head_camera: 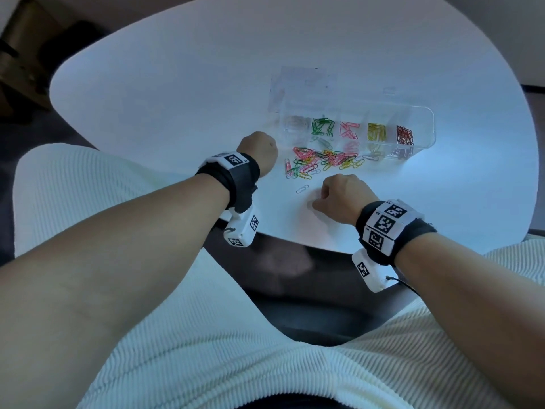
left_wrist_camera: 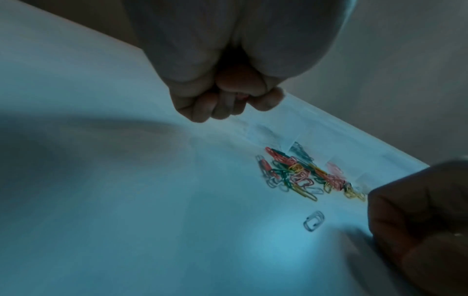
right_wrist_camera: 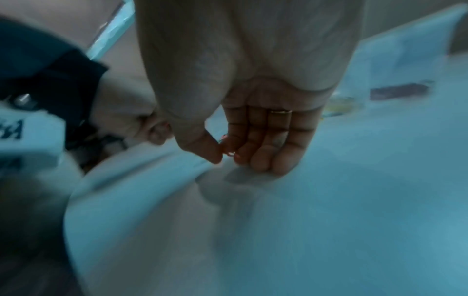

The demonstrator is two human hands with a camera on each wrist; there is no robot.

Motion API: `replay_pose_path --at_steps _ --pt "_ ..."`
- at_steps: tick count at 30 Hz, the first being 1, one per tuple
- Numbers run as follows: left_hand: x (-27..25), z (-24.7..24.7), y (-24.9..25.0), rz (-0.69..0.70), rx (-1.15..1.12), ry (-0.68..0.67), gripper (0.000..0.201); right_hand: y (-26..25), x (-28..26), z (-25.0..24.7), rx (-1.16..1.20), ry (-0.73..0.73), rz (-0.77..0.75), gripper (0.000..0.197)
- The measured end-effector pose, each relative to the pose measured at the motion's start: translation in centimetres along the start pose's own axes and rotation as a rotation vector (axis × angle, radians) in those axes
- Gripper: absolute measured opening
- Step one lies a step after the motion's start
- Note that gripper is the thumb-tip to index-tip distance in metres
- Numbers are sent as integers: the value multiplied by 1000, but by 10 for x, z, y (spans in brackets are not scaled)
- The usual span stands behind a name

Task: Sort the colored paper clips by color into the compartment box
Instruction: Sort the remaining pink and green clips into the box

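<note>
A clear compartment box (head_camera: 428,119) lies on the white table (head_camera: 177,98), holding pale, green, pink, yellow and dark red clips in separate sections. In front of it is a mixed pile of coloured paper clips (head_camera: 320,160) (left_wrist_camera: 298,174). My left hand (head_camera: 259,149) (left_wrist_camera: 228,108) is a tight fist left of the pile, and a bit of pink paper clip (left_wrist_camera: 241,97) shows between its fingers. My right hand (head_camera: 339,196) (right_wrist_camera: 226,156) hovers low over the table nearer me, thumb and forefinger pinching a pink paper clip (right_wrist_camera: 228,151).
One white clip (head_camera: 302,188) (left_wrist_camera: 314,221) lies alone between the pile and my right hand. A clear plastic sheet or lid (head_camera: 303,84) lies behind the box. The table's near edge (head_camera: 280,236) is just behind both wrists.
</note>
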State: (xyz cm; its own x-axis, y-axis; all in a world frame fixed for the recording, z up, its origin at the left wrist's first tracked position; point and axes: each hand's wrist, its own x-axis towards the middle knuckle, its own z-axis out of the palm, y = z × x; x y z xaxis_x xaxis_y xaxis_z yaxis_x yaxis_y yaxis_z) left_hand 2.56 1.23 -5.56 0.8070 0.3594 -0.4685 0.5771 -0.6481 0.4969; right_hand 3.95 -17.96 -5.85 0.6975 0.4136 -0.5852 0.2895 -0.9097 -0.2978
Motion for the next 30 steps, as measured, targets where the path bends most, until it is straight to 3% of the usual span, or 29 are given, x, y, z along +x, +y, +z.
replay_pose_path --at_steps 3,7,12,15,19,21,30 --pt "2 3 0 -2 -32 12 22 8 3 -6 384 -7 52 15" --pt "-1 8 0 98 -28 -21 23 15 0 -10 979 3 168 25" --pt "4 10 -8 162 59 -41 16 9 6 -14 1186 10 104 28" --pt "6 9 -10 191 49 -34 17 5 20 -16 1097 58 75 18" --pt "5 10 -11 233 127 -77 19 0 34 -13 538 261 25 8" --pt "5 10 -10 252 169 -79 18 -3 36 -13 393 311 -7 11" --pt "9 13 -11 303 281 -55 9 -12 41 -12 137 294 -64 19"
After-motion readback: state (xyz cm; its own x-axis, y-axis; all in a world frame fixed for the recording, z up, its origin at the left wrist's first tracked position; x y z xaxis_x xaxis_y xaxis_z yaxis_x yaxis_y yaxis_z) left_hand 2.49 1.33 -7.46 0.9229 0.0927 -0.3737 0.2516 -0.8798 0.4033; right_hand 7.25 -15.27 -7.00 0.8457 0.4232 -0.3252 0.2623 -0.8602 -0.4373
